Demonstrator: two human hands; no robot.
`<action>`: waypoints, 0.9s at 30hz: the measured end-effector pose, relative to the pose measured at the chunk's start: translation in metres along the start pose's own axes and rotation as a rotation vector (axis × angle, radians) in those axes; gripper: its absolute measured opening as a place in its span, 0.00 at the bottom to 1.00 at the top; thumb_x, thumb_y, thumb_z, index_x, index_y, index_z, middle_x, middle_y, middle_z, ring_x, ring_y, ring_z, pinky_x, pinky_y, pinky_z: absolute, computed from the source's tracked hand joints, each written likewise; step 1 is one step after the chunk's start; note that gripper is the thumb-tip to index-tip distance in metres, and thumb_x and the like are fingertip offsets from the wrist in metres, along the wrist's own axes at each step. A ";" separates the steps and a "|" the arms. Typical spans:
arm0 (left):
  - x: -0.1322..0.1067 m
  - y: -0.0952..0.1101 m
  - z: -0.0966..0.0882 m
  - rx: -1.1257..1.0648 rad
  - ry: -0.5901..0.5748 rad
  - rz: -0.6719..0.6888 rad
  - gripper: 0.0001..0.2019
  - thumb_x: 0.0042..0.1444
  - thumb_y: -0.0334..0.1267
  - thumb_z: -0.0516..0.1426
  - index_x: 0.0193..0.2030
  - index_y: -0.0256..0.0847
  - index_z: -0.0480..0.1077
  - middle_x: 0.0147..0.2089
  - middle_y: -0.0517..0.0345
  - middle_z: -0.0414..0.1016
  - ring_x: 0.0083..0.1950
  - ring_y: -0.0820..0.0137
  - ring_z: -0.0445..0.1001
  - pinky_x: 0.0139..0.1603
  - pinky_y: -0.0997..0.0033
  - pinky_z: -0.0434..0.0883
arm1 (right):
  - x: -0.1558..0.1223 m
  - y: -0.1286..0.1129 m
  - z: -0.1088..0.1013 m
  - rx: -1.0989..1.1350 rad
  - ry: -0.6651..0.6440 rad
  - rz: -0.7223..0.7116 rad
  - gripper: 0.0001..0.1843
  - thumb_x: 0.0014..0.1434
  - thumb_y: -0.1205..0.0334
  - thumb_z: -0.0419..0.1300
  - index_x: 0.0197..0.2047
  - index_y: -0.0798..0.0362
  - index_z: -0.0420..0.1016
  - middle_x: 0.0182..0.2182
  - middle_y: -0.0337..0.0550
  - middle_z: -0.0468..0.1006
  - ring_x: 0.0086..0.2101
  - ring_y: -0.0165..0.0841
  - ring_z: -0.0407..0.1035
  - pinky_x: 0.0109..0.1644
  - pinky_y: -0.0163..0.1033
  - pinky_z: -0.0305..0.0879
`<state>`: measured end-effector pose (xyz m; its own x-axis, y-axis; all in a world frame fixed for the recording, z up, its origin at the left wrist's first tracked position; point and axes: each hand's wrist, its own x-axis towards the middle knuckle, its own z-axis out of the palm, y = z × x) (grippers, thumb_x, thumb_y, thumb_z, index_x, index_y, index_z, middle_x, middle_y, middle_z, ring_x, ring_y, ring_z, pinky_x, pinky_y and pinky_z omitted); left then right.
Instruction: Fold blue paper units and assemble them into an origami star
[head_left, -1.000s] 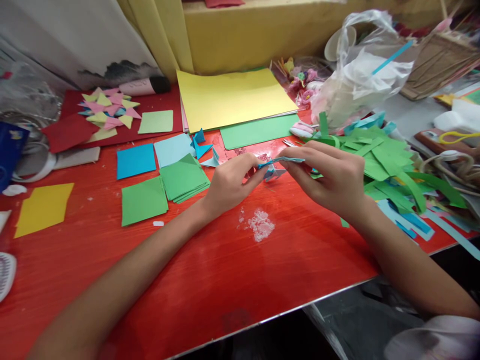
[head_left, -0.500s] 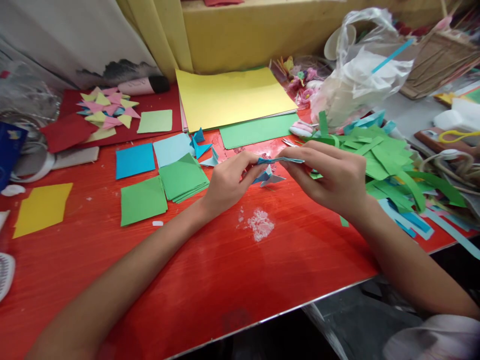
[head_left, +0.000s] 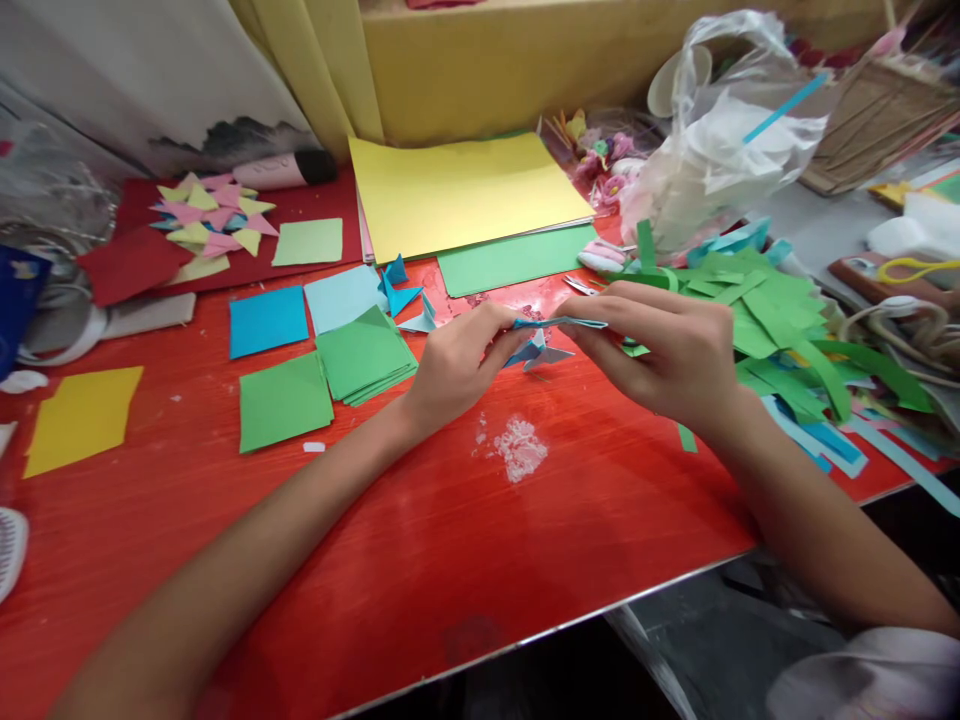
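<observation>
Between my two hands is a folded piece of blue paper (head_left: pixel 559 322), seen nearly edge-on. My left hand (head_left: pixel 459 362) pinches its left end between thumb and fingers. The right end is pinched by my right hand (head_left: pixel 660 345), palm turned inward. Just beneath lies or hangs a light blue and white folded paper shape (head_left: pixel 541 352); I cannot tell whether it touches the held piece. Beyond my left hand sit a blue folded paper piece (head_left: pixel 400 287) and a pale blue one (head_left: pixel 421 315).
Green paper squares (head_left: pixel 365 357), a blue square (head_left: pixel 268 322) and a yellow square (head_left: pixel 84 420) lie to the left. Yellow sheets (head_left: pixel 465 195) are at the back. Green paper strips (head_left: pixel 757 305) and a plastic bag (head_left: pixel 720 150) crowd the right. A folded star (head_left: pixel 214 212) sits back left.
Almost nothing differs. Both hands keep their pinch on the blue paper in the same place, and the view has shifted very slightly.
</observation>
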<state>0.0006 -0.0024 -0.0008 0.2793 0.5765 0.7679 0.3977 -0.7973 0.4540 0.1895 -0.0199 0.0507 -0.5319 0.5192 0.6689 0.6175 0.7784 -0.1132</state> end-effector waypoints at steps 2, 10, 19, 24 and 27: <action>0.000 -0.001 0.000 0.004 -0.006 0.008 0.04 0.60 0.36 0.53 0.36 0.40 0.66 0.29 0.63 0.72 0.28 0.80 0.70 0.29 0.78 0.68 | 0.000 0.000 0.000 -0.002 -0.037 0.032 0.10 0.62 0.66 0.50 0.41 0.49 0.73 0.28 0.40 0.75 0.26 0.28 0.67 0.29 0.34 0.63; -0.001 0.000 -0.001 -0.047 -0.045 0.007 0.04 0.60 0.33 0.53 0.40 0.40 0.67 0.34 0.61 0.76 0.34 0.79 0.74 0.33 0.79 0.72 | -0.003 0.003 0.001 0.038 -0.026 -0.090 0.12 0.61 0.67 0.52 0.45 0.48 0.72 0.29 0.40 0.74 0.28 0.28 0.68 0.31 0.34 0.64; -0.001 0.000 -0.001 -0.078 -0.026 -0.022 0.03 0.59 0.33 0.54 0.38 0.39 0.68 0.32 0.60 0.74 0.32 0.79 0.73 0.31 0.78 0.72 | -0.006 0.010 0.003 -0.007 -0.047 -0.122 0.13 0.63 0.64 0.49 0.44 0.46 0.73 0.28 0.40 0.73 0.28 0.28 0.66 0.32 0.37 0.63; 0.000 0.000 -0.001 -0.086 -0.042 -0.044 0.03 0.59 0.34 0.54 0.38 0.38 0.68 0.31 0.60 0.75 0.32 0.79 0.74 0.32 0.78 0.72 | -0.007 0.011 0.004 -0.008 -0.041 -0.137 0.14 0.63 0.65 0.49 0.45 0.45 0.73 0.29 0.40 0.73 0.29 0.28 0.66 0.33 0.37 0.62; -0.001 -0.001 -0.001 -0.064 -0.040 -0.029 0.04 0.60 0.35 0.53 0.38 0.39 0.68 0.32 0.60 0.75 0.32 0.78 0.74 0.32 0.78 0.72 | -0.006 0.010 0.004 -0.048 -0.024 -0.148 0.14 0.63 0.66 0.48 0.46 0.46 0.72 0.28 0.40 0.73 0.29 0.28 0.66 0.32 0.36 0.62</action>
<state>-0.0007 -0.0022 -0.0018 0.3038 0.6056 0.7355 0.3503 -0.7889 0.5049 0.1961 -0.0136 0.0429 -0.6327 0.4089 0.6576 0.5580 0.8296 0.0210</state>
